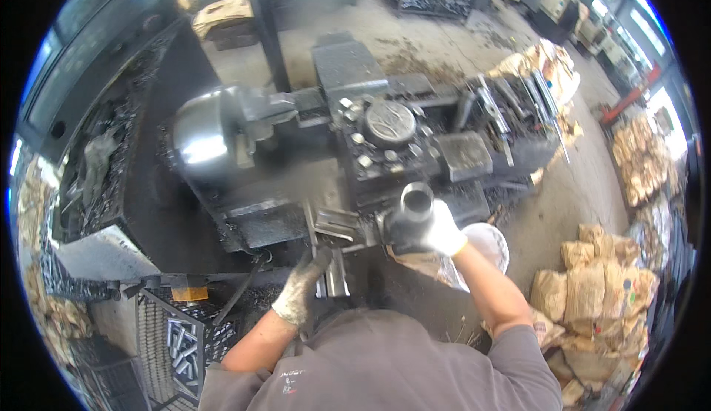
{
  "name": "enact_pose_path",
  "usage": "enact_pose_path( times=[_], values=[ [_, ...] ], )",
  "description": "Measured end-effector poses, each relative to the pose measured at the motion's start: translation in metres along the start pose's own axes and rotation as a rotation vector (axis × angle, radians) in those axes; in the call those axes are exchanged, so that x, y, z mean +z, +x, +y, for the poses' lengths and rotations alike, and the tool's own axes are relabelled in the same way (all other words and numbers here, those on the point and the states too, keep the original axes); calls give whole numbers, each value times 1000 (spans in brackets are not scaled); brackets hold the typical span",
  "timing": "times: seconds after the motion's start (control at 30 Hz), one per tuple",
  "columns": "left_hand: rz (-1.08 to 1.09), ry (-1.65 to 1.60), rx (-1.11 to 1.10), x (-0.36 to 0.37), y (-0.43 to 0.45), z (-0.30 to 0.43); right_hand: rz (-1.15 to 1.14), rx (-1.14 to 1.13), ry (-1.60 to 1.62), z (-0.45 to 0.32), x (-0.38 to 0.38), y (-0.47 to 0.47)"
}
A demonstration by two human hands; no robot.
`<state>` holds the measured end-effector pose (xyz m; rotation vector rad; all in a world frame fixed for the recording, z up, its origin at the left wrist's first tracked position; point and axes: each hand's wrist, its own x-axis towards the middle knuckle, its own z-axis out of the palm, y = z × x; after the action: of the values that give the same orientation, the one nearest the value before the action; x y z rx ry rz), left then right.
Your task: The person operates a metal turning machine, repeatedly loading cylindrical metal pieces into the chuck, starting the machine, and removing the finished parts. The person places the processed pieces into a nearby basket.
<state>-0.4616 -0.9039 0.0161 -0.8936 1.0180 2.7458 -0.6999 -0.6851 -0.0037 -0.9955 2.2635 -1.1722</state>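
A lathe-like metalworking machine, dark with grime, fills the middle, with a shiny rounded metal cover (pixel 203 128) at its left and a round cap (pixel 390 122) ringed by bolts on its carriage. My right hand (pixel 444 227), in a white glove, rests against the right side of a dark cylindrical part with an open round top (pixel 417 200); its fingers are partly hidden and blurred. Low at the machine's front, my left hand (pixel 305 277), in a soiled glove, lies against a metal channel (pixel 336 275). Whether its fingers close on the channel is unclear. A slotted metal block (pixel 337 222) sits just above it.
Metal tools (pixel 494 111) lie on the machine's right end. A white bucket (pixel 489 244) stands beyond my right forearm. Stacked paper sacks (pixel 594 289) are at the right. A mesh crate (pixel 161 350) at lower left holds metal pins (pixel 182 347). A chip-strewn tray (pixel 150 105) borders the left.
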Motion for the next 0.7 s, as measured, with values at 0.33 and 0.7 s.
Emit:
enact_pose_path(
  times=[0.33, 0.7],
  values=[
    [259, 50, 398, -65, 45, 14, -231, -334, -721, -21, 125, 62],
    [-151, -121, 637, -4, 67, 63, -286, 262, 716, -95, 117, 70]
  ],
)
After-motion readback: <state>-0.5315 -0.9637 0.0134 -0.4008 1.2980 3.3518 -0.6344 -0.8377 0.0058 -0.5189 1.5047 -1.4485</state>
